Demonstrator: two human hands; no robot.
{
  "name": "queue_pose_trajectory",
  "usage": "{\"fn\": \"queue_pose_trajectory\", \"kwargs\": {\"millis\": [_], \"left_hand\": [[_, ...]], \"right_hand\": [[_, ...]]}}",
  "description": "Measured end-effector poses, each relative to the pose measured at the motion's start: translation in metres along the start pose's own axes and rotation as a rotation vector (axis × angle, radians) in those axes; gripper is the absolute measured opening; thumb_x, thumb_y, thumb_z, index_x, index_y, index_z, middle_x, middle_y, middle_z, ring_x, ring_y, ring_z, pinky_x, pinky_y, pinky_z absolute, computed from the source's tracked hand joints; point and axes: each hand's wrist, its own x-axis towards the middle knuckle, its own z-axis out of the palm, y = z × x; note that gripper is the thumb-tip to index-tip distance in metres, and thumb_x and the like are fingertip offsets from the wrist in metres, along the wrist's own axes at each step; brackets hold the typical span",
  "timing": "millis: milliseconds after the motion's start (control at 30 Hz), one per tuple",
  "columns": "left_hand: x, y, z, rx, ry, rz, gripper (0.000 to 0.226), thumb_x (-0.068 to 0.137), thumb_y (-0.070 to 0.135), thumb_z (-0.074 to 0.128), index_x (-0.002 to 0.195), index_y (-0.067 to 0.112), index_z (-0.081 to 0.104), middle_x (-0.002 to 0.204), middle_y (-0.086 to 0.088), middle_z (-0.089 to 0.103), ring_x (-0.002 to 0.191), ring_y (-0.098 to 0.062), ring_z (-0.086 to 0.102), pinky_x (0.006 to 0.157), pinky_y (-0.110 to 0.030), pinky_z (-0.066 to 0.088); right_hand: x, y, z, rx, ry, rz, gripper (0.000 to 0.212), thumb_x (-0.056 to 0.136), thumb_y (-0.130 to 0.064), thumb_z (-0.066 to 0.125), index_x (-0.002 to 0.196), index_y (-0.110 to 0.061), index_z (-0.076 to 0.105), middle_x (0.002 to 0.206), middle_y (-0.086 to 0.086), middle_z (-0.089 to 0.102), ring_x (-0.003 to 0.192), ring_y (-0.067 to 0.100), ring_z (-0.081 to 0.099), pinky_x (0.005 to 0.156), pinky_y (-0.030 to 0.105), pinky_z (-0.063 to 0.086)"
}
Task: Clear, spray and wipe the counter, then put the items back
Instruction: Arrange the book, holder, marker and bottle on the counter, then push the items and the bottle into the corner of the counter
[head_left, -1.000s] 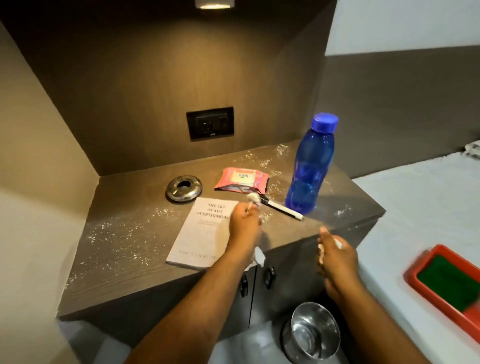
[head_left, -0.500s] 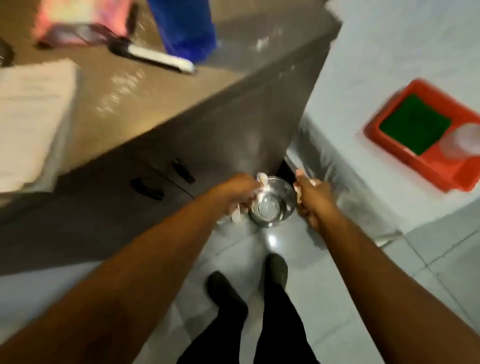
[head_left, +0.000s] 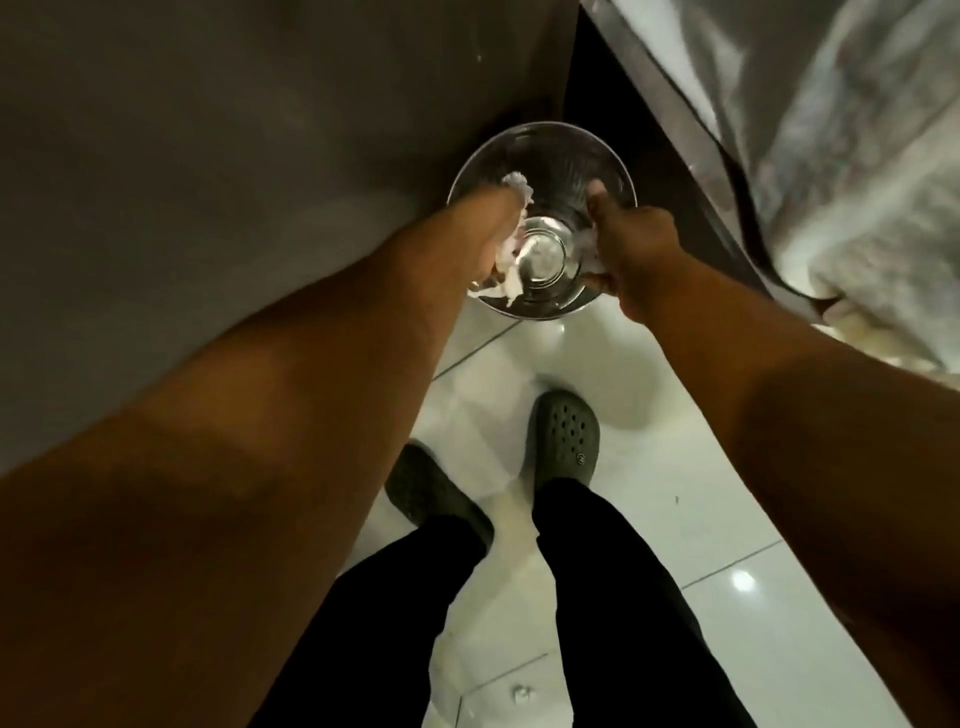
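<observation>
A round steel bin (head_left: 550, 150) stands on the floor at the foot of the cabinet. My left hand (head_left: 491, 234) reaches over its left rim, closed on crumpled white paper scraps (head_left: 511, 270) that hang into the bin. My right hand (head_left: 631, 249) is over the right rim, closed on a small white paper scrap (head_left: 589, 244). The counter top and its items are out of view.
The grey cabinet front (head_left: 234, 156) fills the upper left. A bed with a pale sheet (head_left: 831, 156) rises on the right. My legs in black trousers and two dark clogs (head_left: 563, 436) stand on the glossy white tiled floor (head_left: 727, 545) below the bin.
My view has dropped from the counter to straight down at the floor. Both hands have gone from the counter edge down into the mouth of the bin, still holding scraps.
</observation>
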Motion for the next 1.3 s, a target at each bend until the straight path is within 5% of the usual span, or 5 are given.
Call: {"fn": "queue_pose_trajectory", "kwargs": {"millis": [133, 333, 500, 833, 1300], "left_hand": [[0.013, -0.009, -0.003, -0.074, 0.001, -0.028, 0.031, 0.097, 0.04, 0.046, 0.112, 0.016, 0.058, 0.096, -0.004, 0.064, 0.081, -0.019, 0.061, 0.067, -0.029, 0.054], [-0.042, -0.013, -0.032, -0.091, 0.162, 0.025, 0.036, 0.093, 0.053, 0.048, 0.112, 0.024, 0.059, 0.096, 0.007, 0.064, 0.082, -0.013, 0.06, 0.057, -0.021, 0.05], [-0.13, -0.018, -0.06, -0.04, 0.184, 0.044, 0.062, 0.089, 0.052, 0.056, 0.141, 0.021, 0.04, 0.146, -0.007, 0.042, 0.131, -0.028, 0.042, 0.101, -0.041, 0.039], [-0.364, -0.021, -0.105, -0.052, 0.196, 0.34, 0.025, 0.093, 0.037, 0.057, 0.106, 0.015, 0.058, 0.07, 0.0, 0.048, 0.064, -0.013, 0.045, 0.071, -0.028, 0.043], [-0.589, -0.078, -0.275, -0.008, 0.677, 0.791, 0.027, 0.087, 0.035, 0.065, 0.106, 0.016, 0.067, 0.103, -0.003, 0.068, 0.09, -0.015, 0.061, 0.075, -0.027, 0.048]], "right_hand": [[0.005, -0.002, -0.004, 0.012, -0.153, 0.01, 0.087, 0.078, -0.073, 0.053, 0.142, -0.014, 0.044, 0.136, 0.013, 0.058, 0.117, 0.031, 0.059, 0.095, 0.047, 0.052], [-0.044, -0.027, -0.025, 0.057, -0.153, 0.053, 0.066, 0.088, -0.069, 0.044, 0.13, -0.02, 0.058, 0.116, 0.003, 0.07, 0.094, 0.017, 0.069, 0.063, 0.027, 0.058], [-0.127, -0.066, -0.032, 0.043, -0.143, 0.005, 0.068, 0.087, -0.07, 0.044, 0.131, -0.02, 0.056, 0.118, 0.003, 0.067, 0.093, 0.015, 0.065, 0.065, 0.028, 0.053], [-0.343, -0.149, -0.012, -0.105, -0.104, -0.29, 0.044, 0.084, -0.072, 0.044, 0.083, -0.031, 0.062, 0.099, -0.006, 0.065, 0.103, 0.026, 0.062, 0.098, 0.052, 0.05], [-0.595, -0.216, 0.127, -0.242, -0.299, -0.693, 0.049, 0.092, -0.054, 0.053, 0.082, -0.007, 0.062, 0.081, 0.014, 0.062, 0.081, 0.029, 0.061, 0.093, 0.055, 0.051]]}}
